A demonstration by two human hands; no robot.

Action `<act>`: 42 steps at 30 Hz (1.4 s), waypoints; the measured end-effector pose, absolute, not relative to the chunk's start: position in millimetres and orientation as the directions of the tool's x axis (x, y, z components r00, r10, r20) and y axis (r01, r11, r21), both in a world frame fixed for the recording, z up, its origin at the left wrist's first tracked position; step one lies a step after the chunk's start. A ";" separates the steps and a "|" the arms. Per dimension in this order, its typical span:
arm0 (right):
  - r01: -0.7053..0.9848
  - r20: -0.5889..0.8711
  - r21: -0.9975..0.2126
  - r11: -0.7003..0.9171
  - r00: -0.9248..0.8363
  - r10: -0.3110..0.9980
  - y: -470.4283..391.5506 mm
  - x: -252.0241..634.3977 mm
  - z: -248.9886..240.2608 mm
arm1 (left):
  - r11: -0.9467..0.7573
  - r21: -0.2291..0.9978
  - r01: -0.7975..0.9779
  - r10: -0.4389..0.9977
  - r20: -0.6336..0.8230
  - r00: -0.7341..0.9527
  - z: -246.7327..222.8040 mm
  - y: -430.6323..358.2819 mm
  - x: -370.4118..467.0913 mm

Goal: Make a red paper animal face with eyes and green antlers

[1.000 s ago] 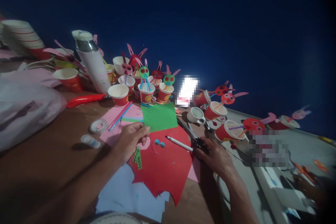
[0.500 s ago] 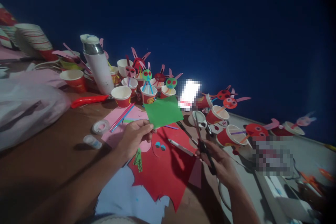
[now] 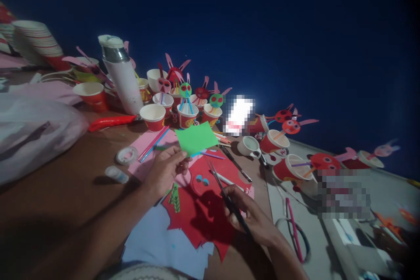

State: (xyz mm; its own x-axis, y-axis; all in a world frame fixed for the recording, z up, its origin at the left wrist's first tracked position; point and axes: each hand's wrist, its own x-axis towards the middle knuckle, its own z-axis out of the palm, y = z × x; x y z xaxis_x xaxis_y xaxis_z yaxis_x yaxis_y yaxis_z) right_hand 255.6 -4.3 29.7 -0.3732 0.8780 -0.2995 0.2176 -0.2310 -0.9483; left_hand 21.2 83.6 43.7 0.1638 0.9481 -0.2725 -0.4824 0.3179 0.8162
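My left hand (image 3: 169, 168) pinches the lower corner of a green paper piece (image 3: 197, 138), raised over the table. Black-handled scissors (image 3: 224, 193) are in my right hand (image 3: 247, 212), their narrow blades pointing up and left toward the green paper without touching it. Beneath both hands lies a red paper sheet (image 3: 213, 223) with ragged lower edges. Small blue eye shapes (image 3: 202, 180) rest on it, and green strips with dark leaf-like marks (image 3: 175, 197) are by its left side. A white pen (image 3: 226, 179) lies partly behind the scissors.
Red paper cups (image 3: 152, 117) with paper animal faces line the back and right. A white flask (image 3: 123, 78) stands at back left, near a red-handled tool (image 3: 113, 123) and plastic bag (image 3: 36, 135). A white mug (image 3: 248, 146) stands right of centre.
My right hand and the scissors have moved left and slightly down, nearer the green paper. The green paper has shifted a little left and tilted, uncovering straws behind it.
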 end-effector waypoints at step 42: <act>0.019 -0.237 -0.968 -0.250 -0.399 0.886 -11.1 220.5 15.6 | 0.443 0.785 -0.434 0.896 -0.365 0.253 29.6 48.9 48.8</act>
State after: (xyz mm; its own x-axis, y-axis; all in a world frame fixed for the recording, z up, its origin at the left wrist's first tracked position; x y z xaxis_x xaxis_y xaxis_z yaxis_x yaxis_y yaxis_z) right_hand 220.5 -11.1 15.6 -0.3989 0.8859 -0.2365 0.0190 -0.2499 -0.9681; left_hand 48.8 48.9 29.6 0.2529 0.8958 -0.3654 -0.4339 0.4426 0.7848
